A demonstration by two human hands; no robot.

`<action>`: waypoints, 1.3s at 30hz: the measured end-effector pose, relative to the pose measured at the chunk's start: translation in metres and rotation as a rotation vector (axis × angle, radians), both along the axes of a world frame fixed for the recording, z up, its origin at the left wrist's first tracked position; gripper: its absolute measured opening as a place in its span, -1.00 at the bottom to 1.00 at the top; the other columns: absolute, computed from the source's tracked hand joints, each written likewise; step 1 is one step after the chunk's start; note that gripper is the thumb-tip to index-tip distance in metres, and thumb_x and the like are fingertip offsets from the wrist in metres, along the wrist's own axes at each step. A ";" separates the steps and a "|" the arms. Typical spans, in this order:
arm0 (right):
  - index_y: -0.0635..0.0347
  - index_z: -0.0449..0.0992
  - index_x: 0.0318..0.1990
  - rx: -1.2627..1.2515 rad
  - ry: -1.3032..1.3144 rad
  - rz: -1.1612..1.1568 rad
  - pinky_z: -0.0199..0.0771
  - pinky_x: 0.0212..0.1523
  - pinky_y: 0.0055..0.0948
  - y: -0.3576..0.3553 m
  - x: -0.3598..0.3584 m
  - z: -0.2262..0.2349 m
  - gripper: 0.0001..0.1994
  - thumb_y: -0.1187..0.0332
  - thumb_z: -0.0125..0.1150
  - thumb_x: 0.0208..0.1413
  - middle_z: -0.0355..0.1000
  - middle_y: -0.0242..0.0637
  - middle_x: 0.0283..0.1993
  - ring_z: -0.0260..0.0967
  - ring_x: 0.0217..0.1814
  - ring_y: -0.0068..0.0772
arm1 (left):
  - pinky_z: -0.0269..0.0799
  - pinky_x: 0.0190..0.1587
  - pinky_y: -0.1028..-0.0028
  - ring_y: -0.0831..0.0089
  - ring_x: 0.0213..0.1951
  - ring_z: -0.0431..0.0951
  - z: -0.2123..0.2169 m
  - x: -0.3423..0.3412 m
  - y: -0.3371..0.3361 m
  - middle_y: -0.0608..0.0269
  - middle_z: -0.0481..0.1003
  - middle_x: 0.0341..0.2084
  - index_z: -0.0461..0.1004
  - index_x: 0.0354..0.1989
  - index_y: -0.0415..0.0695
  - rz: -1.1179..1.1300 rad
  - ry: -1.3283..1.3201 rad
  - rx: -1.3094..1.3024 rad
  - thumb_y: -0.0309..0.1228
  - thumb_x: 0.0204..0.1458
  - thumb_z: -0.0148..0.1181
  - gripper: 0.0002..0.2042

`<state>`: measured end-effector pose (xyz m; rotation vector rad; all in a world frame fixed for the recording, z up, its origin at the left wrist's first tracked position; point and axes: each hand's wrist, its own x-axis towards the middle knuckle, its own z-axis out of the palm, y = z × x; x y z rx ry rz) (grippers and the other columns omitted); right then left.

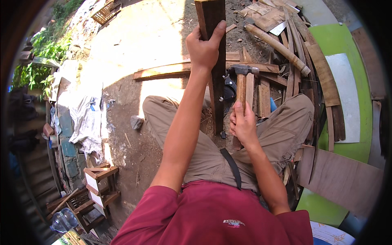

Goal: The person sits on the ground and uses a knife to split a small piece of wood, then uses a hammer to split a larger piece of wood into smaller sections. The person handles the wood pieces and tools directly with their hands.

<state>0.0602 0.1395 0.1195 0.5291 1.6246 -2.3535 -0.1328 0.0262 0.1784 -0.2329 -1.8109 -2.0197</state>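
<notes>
My left hand (206, 47) is closed around the upper part of a dark wooden post (217, 87), thumb laid along its face. The post stands roughly upright between my bent legs, its lower end near the ground. In my right hand (243, 124) is a claw hammer (241, 85), gripped by its wooden handle. The hammer's metal head points away from me, just right of the post and apart from it. Behind the head and the post, a dark object (229, 87) is partly hidden, so its kind is unclear.
Loose planks (163, 71) lie across the ground ahead. To the right are a bamboo pole (277, 49), piled wood strips (294, 61) and green sheets (343, 41). A small wooden frame (98, 192), a clear plastic bottle (64, 220), a stone (136, 122) and a white sack (87, 122) lie left.
</notes>
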 end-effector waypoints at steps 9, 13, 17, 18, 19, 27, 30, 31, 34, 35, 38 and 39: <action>0.06 0.24 -0.18 -0.150 -0.046 -0.031 0.05 -0.77 -0.58 0.013 0.012 0.012 -0.68 0.01 -0.09 0.46 0.09 -0.50 -0.58 -0.06 -0.75 -0.71 | 0.45 -0.17 0.47 0.50 -0.30 0.56 0.003 -0.002 0.009 0.22 0.63 -0.39 0.60 -0.21 -0.34 0.066 -0.002 -0.085 -0.13 0.10 0.41 -0.58; 0.05 0.23 -0.17 -0.128 -0.075 -0.047 0.06 -0.77 -0.58 0.018 0.083 0.014 -0.70 0.02 -0.07 0.45 0.08 -0.50 -0.58 -0.03 -0.75 -0.68 | 0.49 -0.16 0.42 0.45 -0.32 0.58 -0.020 -0.044 -0.041 0.18 0.64 -0.34 0.61 -0.20 -0.35 0.265 -0.056 -0.009 -0.17 0.07 0.44 -0.59; 0.05 0.23 -0.17 -0.067 -0.265 -0.077 0.06 -0.77 -0.56 0.025 0.099 -0.007 -0.74 0.09 -0.05 0.45 0.09 -0.50 -0.57 0.01 -0.73 -0.67 | 0.48 -0.15 0.46 0.48 -0.31 0.57 -0.026 -0.049 -0.069 0.21 0.64 -0.29 0.61 -0.19 -0.36 0.303 -0.057 0.010 -0.25 0.09 0.42 -0.65; 0.05 0.23 -0.17 -0.072 -0.336 -0.092 0.07 -0.77 -0.55 0.024 0.094 -0.011 -0.76 0.11 -0.04 0.45 0.10 -0.50 -0.57 0.02 -0.73 -0.67 | 0.47 -0.16 0.47 0.50 -0.31 0.57 -0.029 -0.047 -0.069 0.21 0.64 -0.30 0.61 -0.20 -0.36 0.249 -0.011 0.056 -0.26 0.10 0.42 -0.66; 0.05 0.25 -0.14 -0.063 -0.363 -0.084 0.08 -0.76 -0.54 0.026 0.085 -0.024 -0.79 0.15 -0.04 0.45 0.11 -0.50 -0.54 0.03 -0.72 -0.66 | 0.47 -0.17 0.49 0.51 -0.31 0.57 -0.030 -0.048 -0.068 0.22 0.64 -0.31 0.61 -0.21 -0.36 0.196 0.047 0.106 -0.28 0.10 0.42 -0.67; 0.12 0.24 -0.09 -0.135 -0.248 0.077 0.22 -0.67 -0.51 0.001 0.025 -0.040 -0.79 0.17 -0.09 0.46 0.19 -0.44 -0.48 0.12 -0.66 -0.64 | 0.27 -0.49 0.39 0.53 -0.59 0.32 -0.014 -0.026 -0.033 0.32 0.36 -0.71 0.42 -0.60 -0.26 0.346 0.024 -0.170 -0.05 0.09 0.40 -0.49; 0.12 0.25 -0.04 -0.213 -0.263 -0.004 0.24 -0.66 -0.50 -0.008 0.009 -0.047 -0.79 0.17 -0.10 0.46 0.20 -0.44 -0.47 0.14 -0.65 -0.63 | 0.33 -0.42 0.41 0.54 -0.52 0.38 -0.010 -0.015 -0.028 0.29 0.44 -0.63 0.48 -0.49 -0.30 0.302 -0.023 -0.167 -0.07 0.12 0.38 -0.54; 0.12 0.25 -0.03 -0.241 -0.254 0.003 0.26 -0.65 -0.49 -0.009 0.006 -0.048 -0.79 0.18 -0.11 0.47 0.21 -0.44 -0.47 0.15 -0.63 -0.63 | 0.39 -0.35 0.43 0.53 -0.46 0.44 -0.010 -0.012 -0.027 0.25 0.52 -0.57 0.52 -0.39 -0.33 0.278 -0.044 -0.161 -0.11 0.14 0.37 -0.57; 0.12 0.24 -0.02 -0.246 -0.290 0.036 0.26 -0.65 -0.49 -0.015 0.002 -0.046 -0.79 0.19 -0.11 0.46 0.20 -0.44 -0.48 0.15 -0.63 -0.62 | 0.41 -0.30 0.46 0.54 -0.42 0.48 -0.012 -0.008 -0.024 0.25 0.56 -0.52 0.57 -0.30 -0.36 0.244 0.014 -0.136 -0.11 0.16 0.35 -0.57; 0.12 0.24 -0.02 -0.291 -0.312 0.013 0.26 -0.65 -0.48 -0.019 0.003 -0.043 -0.80 0.19 -0.11 0.46 0.20 -0.43 -0.47 0.15 -0.63 -0.61 | 0.37 -0.33 0.47 0.56 -0.43 0.45 -0.013 -0.008 -0.021 0.29 0.53 -0.54 0.57 -0.33 -0.34 0.244 0.046 -0.109 -0.08 0.16 0.35 -0.56; 0.10 0.21 -0.03 -0.404 -0.376 -0.054 0.28 -0.63 -0.46 -0.028 0.006 -0.030 -0.81 0.20 -0.11 0.46 0.20 -0.43 -0.46 0.16 -0.62 -0.59 | 0.38 -0.28 0.50 0.55 -0.38 0.47 -0.013 -0.006 -0.019 0.29 0.55 -0.50 0.57 -0.31 -0.34 0.237 0.048 -0.103 -0.05 0.16 0.34 -0.54; 0.10 0.20 -0.03 -0.432 -0.395 -0.074 0.28 -0.62 -0.45 -0.030 0.005 -0.025 -0.82 0.21 -0.11 0.46 0.19 -0.43 -0.46 0.16 -0.61 -0.58 | 0.38 -0.27 0.49 0.54 -0.37 0.49 -0.013 -0.005 -0.017 0.27 0.56 -0.48 0.58 -0.30 -0.35 0.237 0.040 -0.103 -0.05 0.16 0.35 -0.53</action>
